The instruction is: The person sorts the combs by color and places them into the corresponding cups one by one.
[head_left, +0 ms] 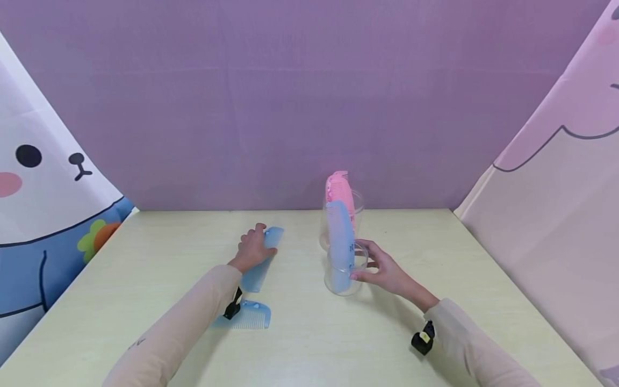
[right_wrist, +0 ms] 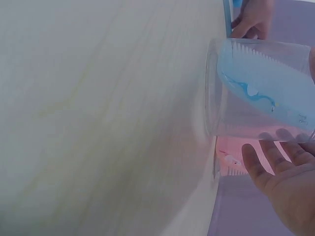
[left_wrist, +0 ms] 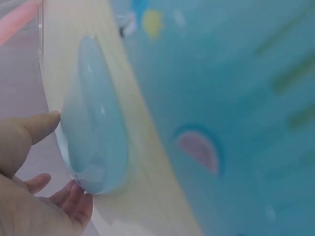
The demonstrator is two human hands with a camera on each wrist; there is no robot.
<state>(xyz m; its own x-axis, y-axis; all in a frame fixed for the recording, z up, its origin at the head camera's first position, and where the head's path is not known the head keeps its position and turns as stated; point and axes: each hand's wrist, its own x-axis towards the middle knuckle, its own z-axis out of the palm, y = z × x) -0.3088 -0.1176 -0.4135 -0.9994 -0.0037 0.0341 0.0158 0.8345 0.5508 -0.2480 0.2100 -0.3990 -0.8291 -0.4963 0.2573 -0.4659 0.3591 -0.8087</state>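
Observation:
On the table's left side a blue comb [head_left: 256, 271] lies flat. My left hand [head_left: 251, 248] reaches over its upper part, thumb and fingers spread apart. In the left wrist view the fingertips [left_wrist: 74, 189] are right at the comb's edge. My right hand [head_left: 384, 271] holds a clear plastic cup [head_left: 337, 282], with the thumb on one side and fingers on the other. Inside that cup stands another blue comb [head_left: 341, 228], its top well above the rim. Behind it, a pink comb [head_left: 339, 188] is upright in a second clear cup [head_left: 359, 203].
Another blue comb [head_left: 253, 316] lies nearer the front, partly hidden under my left forearm. In the left wrist view a blue comb with a watermelon print [left_wrist: 246, 147] fills the right side. A purple cloth [head_left: 271, 107] hangs behind the table [head_left: 300, 344].

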